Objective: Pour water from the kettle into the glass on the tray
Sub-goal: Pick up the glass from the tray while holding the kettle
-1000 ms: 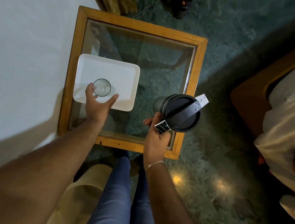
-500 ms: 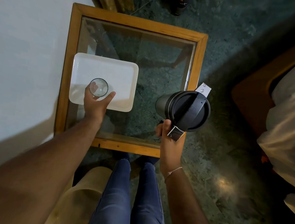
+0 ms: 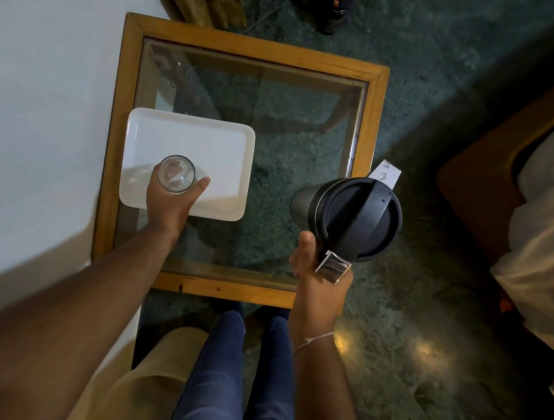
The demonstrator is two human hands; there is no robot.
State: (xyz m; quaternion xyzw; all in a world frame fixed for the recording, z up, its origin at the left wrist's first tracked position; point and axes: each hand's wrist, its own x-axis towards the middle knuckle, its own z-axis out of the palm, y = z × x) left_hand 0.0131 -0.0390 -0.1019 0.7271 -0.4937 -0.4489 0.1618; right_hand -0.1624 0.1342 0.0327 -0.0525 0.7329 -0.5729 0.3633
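Taking the white tray (image 3: 208, 137) as the landmark, it lies on the left half of the glass-topped table (image 3: 256, 45), close to the wooden frame on that side. The glass (image 3: 176, 173) stands upright on the near-left part of the tray, and it looks empty, though clear water would be hard to tell from above. The left hand (image 3: 169, 200) reaches in from the near edge of the tray, and its grip is curled round the glass, thumb on the right side and fingers on the left, holding it steady. Being thin, clear and smooth, the glass will likely be light, brittle and easy to tip, so a hold low on the wall is a sound one while water goes in. Well to the right of the tray, over the table's right edge, the kettle (image 3: 352, 216) hangs in the air with its black lid facing the camera and its spout end turned toward the tray. The right hand (image 3: 317, 267) has its grip closed on the handle at the near side, thumb up beside the shiny clasp. A filled kettle will probably be heavy and front-loaded, so the handle is the place to hold, with a slow tilt once the spout is above the glass. No water is flowing yet.
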